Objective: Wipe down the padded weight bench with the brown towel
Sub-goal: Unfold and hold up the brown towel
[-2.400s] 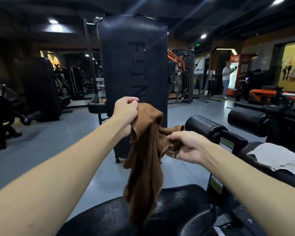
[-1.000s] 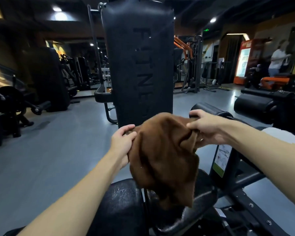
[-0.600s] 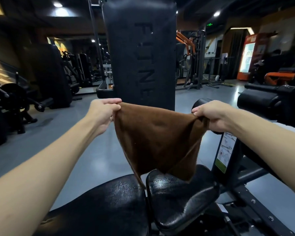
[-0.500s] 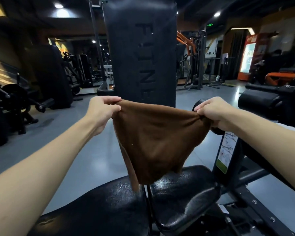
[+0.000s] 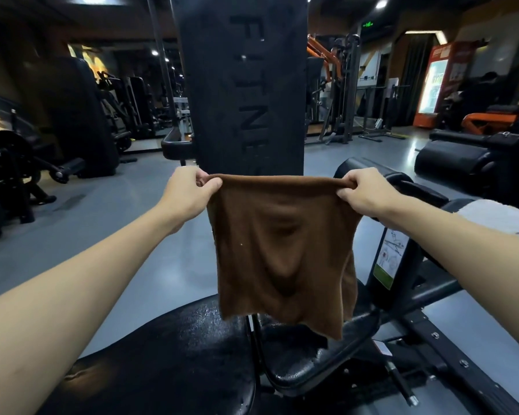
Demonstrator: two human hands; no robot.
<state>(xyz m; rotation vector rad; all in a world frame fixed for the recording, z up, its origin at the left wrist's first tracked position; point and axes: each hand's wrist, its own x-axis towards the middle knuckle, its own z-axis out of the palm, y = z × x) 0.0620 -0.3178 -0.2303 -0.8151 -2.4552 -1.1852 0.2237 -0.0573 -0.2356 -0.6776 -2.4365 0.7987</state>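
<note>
The brown towel (image 5: pixel 282 250) hangs flat and spread out in front of me, held by its top edge. My left hand (image 5: pixel 189 193) pinches the towel's top left corner and my right hand (image 5: pixel 363 191) pinches the top right corner. Its lower edge dangles just above the black padded bench seat (image 5: pixel 177 360), which is split into two pads and glistens with droplets. The right pad (image 5: pixel 318 354) lies partly behind the towel. The tall black back pad (image 5: pixel 243 85) with embossed letters stands upright behind the towel.
A black roller pad and machine frame (image 5: pixel 402 187) stand at the right, with an instruction label (image 5: pixel 390 262) on the post. A white cloth (image 5: pixel 501 217) lies on a pad at far right. Other gym machines (image 5: pixel 18 157) ring the grey floor.
The towel went from a bunched clump to fully spread; my hands moved apart and pulled its top edge taut. It now hangs squarer and lower over the seat.
</note>
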